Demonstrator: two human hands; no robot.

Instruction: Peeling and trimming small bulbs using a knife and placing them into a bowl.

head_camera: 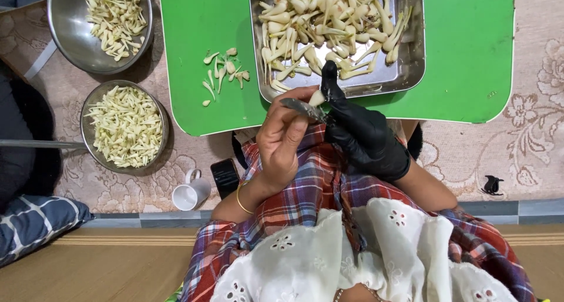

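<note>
Patterned floor cloth carries a green board [200,96]. Her bare left hand [282,140] grips a knife [302,108], gloved right hand [361,134] pinches a pale stalk piece [317,97]; the blade could slip into those fingers.

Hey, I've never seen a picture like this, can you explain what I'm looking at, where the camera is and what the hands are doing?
There is no machine here. A person wears a camera on their head, and it looks down past their chest at their own hands. The left hand is bare and grips a small knife. The right hand wears a black glove and pinches a pale stalk piece against the blade. In front is a low green table with a metal tray of more pale stalks and a small heap of trimmings. On the floor to the left are two metal bowls holding cut pieces and a white cup.
</note>
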